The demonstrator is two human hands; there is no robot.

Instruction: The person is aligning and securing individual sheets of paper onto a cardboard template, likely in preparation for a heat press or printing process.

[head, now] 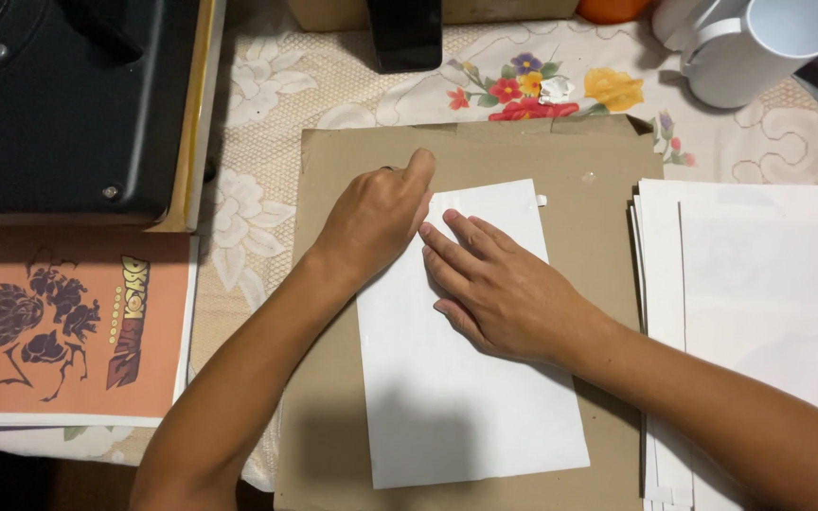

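white sheet (471, 378): lying flat on a brown cardboard backing (598, 161) in the middle of the table, long side running away from the camera, top left corner tucked under the hands
left hand (376, 220): loosely curled, knuckles up, thumb pointing away, fingertips down at the sheet's top left corner; looks like pinching or picking at the edge, but the actual grip is hidden, so can't tell whether anything is caught between the fingers
right hand (504, 289): spread flat, palm down, pressing on the upper half of the sheet, gripping nothing, just pinning it
small tab (542, 200): tiny white bit poking out at the sheet's top right edge, too small to say what it is
risk, tearing: probably the main one; picking at a thin corner with the other hand bearing down close beside it could rip or crease that corner
risk, sliding: sheet only held by palm pressure, so a sideways tug could skew it on the cardboard
risk, neighbours: stack of white paper (759, 312) sits just beside the right forearm, easy to nudge with the elbow
mug (759, 47): white, lying tilted at the top right, well apart from the hands
printed orange sheet (63, 322): dark figure artwork, off to the left below a black heat press (68, 104), not touched
tablecloth (257, 218): floral, lumpy in spots, so the cardboard might rock a bit under pressure
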